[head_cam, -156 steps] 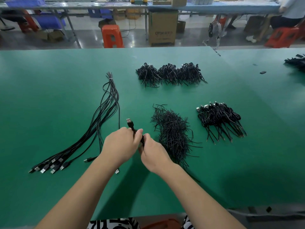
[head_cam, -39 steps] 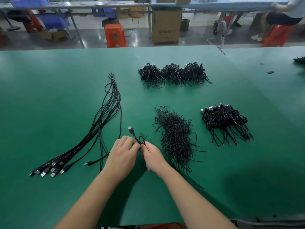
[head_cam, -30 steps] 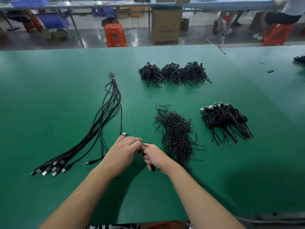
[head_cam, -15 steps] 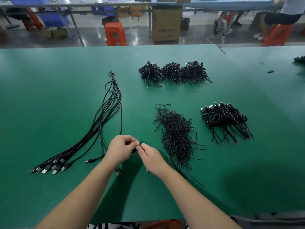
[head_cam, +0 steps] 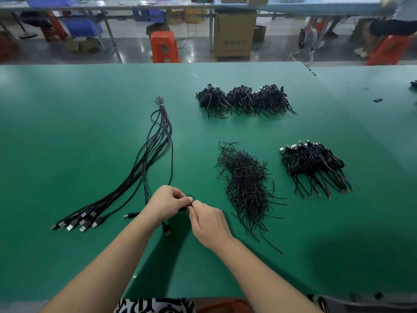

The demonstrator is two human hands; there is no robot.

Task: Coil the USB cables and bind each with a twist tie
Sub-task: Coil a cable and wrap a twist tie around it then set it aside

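Midway through the batch: 1 cable being tied, many waiting.

The left hand grips a small coiled cable at table centre while the right hand pinches a twist tie at it. Finished bundles lie at 2 o'clock, more at 12; straight cables wait at 10, loose ties at 3.

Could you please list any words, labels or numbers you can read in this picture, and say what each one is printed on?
Dark print on the front of the cardboard box beyond the green table: too blurred to read with confidence; a few Latin letters, then some unclear characters.
No other text is readable; the USB cables and the twist ties show none.
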